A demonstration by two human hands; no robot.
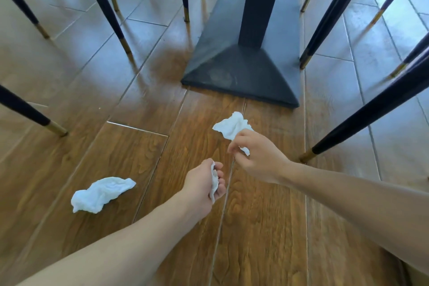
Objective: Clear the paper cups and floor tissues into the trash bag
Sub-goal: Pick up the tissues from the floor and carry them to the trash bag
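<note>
My right hand (257, 158) pinches a crumpled white tissue (231, 126) just in front of the table base; most of the tissue sticks out beyond my fingers. My left hand (204, 183) is closed around a second, balled-up tissue (214, 183), of which only a strip shows between the fingers. A third white tissue (102, 194) lies loose on the wooden floor to the left of my left forearm. No paper cups or trash bag are in view.
A black pedestal table base (234, 69) stands straight ahead on the wood-look floor. Several black chair legs with gold tips surround the spot, the nearest at the right (362, 121) and at the left (30, 114).
</note>
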